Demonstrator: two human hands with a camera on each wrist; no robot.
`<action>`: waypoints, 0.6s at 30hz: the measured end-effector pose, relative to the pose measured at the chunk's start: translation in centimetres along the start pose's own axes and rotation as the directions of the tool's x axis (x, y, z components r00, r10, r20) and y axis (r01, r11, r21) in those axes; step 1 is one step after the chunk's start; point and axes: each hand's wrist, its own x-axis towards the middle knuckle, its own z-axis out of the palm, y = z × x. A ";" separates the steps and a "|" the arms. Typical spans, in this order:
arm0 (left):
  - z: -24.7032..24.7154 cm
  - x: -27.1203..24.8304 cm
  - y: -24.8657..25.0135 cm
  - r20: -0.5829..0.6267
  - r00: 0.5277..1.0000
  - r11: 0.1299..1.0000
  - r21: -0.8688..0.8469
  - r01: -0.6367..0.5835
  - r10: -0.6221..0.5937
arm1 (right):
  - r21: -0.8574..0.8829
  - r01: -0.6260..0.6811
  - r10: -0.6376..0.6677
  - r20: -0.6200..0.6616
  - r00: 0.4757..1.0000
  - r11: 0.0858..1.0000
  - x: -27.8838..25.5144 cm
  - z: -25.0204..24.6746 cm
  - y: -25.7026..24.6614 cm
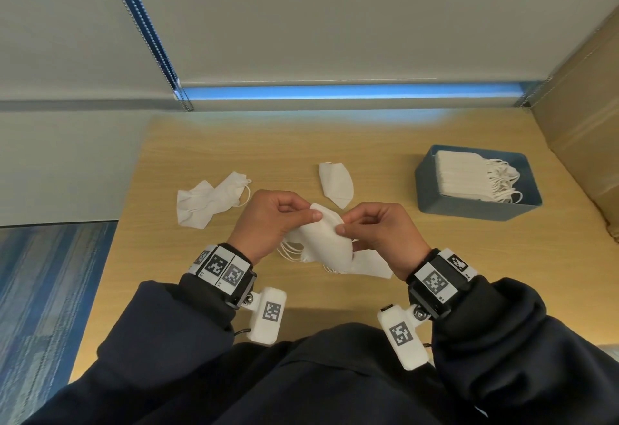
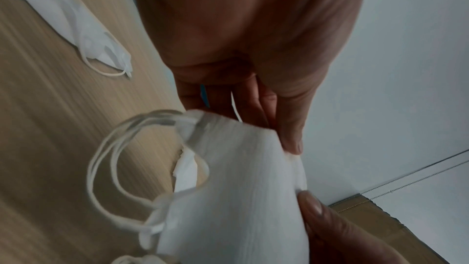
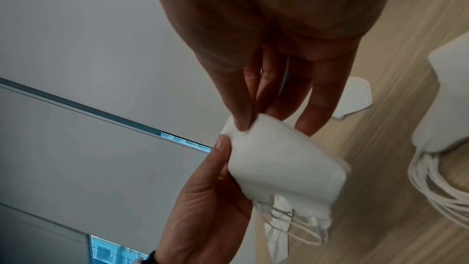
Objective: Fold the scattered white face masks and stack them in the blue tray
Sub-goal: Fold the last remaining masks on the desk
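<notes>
Mask [image 1: 326, 240] pinched by both hands, fingertips hidden; wrist views blurred.

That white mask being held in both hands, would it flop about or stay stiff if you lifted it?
Probably floppy: the mask sags between the left hand and the right hand. Likely very light, since fingertip pinches carry it. Its ear loops dangle loose and may snag.
</notes>
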 end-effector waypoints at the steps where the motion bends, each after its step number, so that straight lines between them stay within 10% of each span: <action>1: 0.1 0.0 0.0 -0.001 1.000 1.000 -0.002 -0.001 0.001 | 0.004 -0.001 0.001 0.003 1.000 1.000 0.0 0.0 0.0; 13: -0.2 0.3 -0.5 0.037 0.999 1.000 0.003 0.016 -0.016 | 0.088 -0.063 0.065 -0.025 0.998 0.994 -0.1 -0.1 0.4; 18: -0.4 0.7 -2.3 0.219 0.971 0.952 0.306 0.027 -0.098 | 0.255 -0.163 0.204 -0.144 0.968 0.953 0.6 -2.4 1.6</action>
